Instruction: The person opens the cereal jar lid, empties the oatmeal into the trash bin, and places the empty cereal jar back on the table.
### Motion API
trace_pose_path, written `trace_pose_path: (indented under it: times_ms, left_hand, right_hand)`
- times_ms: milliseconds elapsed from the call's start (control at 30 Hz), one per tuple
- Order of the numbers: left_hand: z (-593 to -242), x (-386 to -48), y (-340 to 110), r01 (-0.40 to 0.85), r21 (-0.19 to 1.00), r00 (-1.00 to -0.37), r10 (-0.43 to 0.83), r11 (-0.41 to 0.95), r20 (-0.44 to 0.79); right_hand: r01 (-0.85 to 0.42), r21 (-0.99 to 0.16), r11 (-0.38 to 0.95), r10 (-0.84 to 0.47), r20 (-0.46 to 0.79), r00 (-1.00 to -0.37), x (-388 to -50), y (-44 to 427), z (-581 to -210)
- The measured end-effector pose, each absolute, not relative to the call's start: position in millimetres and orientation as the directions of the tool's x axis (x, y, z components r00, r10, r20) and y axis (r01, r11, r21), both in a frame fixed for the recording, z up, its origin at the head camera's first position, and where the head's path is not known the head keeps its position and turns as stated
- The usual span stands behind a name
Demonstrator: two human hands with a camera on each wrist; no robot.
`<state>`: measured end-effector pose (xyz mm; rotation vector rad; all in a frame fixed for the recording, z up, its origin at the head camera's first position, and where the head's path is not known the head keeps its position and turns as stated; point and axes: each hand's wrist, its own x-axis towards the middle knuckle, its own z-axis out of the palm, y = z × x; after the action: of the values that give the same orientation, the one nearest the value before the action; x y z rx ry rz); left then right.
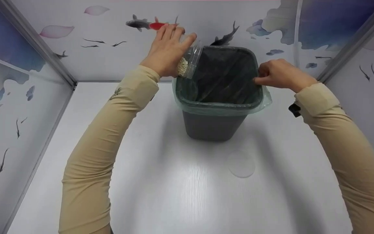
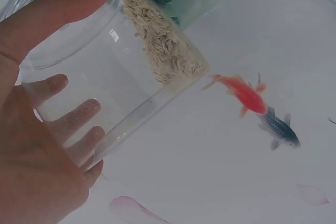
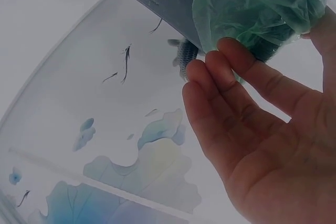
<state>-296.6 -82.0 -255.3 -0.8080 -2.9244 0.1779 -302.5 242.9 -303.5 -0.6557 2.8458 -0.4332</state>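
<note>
My left hand (image 1: 169, 53) grips a clear jar (image 2: 126, 98) and holds it tilted on its side, mouth over the left rim of a dark grey trash can (image 1: 214, 126). Pale flakes (image 2: 163, 51), which look like oats, lie along the jar's lower wall. A translucent green trash bag (image 1: 219, 111) lines the can and folds out over its rim. At the right rim, my right hand (image 1: 279, 74) holds the edge of the lined can between thumb and fingers. In the right wrist view, its bent fingers (image 3: 236, 61) are outside against the bag.
A clear round lid (image 1: 241, 165) lies flat on the white table (image 1: 187, 195), in front of the can. Panels printed with fish and leaves (image 1: 268, 26) stand behind and at both sides, joined by metal corner posts (image 1: 41, 42).
</note>
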Motion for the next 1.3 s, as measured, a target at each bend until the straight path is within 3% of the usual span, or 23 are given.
trace_pose_path:
  times_ms: [333, 800, 1300]
  left_hand:
    - [-248, -298, -72, 0.469, -0.156, -0.882, 0.470, 0.870, -0.033]
    - [-251, -295, -65, 0.493, -0.180, -0.866, 0.499, 0.851, -0.011]
    - [-250, -294, -57, 0.490, -0.204, -0.867, 0.499, 0.848, -0.006]
  right_hand:
    - [-0.397, -0.337, 0.854, -0.452, -0.101, -0.886, -303, 241, -307]
    - [-0.430, -0.338, 0.837, -0.474, -0.057, -0.879, -304, 243, -310]
    - [-0.392, -0.354, 0.849, -0.451, -0.099, -0.887, -303, 244, -307]
